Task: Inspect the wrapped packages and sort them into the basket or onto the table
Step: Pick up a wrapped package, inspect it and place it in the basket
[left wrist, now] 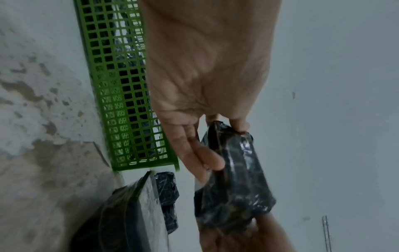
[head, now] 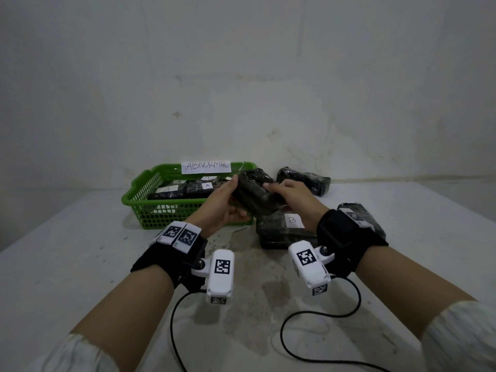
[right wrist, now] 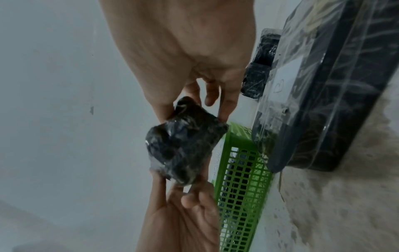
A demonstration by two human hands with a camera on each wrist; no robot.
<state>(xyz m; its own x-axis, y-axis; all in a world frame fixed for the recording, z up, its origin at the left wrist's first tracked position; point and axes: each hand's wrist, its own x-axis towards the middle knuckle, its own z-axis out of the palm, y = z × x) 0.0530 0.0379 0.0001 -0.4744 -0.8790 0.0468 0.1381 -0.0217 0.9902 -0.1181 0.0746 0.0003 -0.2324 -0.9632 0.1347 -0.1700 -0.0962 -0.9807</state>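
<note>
A small dark package (head: 255, 193) wrapped in clear film is held above the table between both hands. My left hand (head: 228, 200) grips its near left end (left wrist: 233, 184), thumb on top and fingers underneath. My right hand (head: 291, 196) pinches the opposite end (right wrist: 185, 145). The green basket (head: 134, 198) labelled ABNORMAL sits just behind and to the left, with several wrapped packages (head: 198, 187) marked A inside. No label shows on the held package.
A flat wrapped package with a B label (head: 279, 232) lies on the table under my right hand. Another (head: 362, 216) lies behind my right wrist, and dark wrapped packages (head: 303, 179) rest by the wall. Black cables (head: 319, 315) trail over the near table.
</note>
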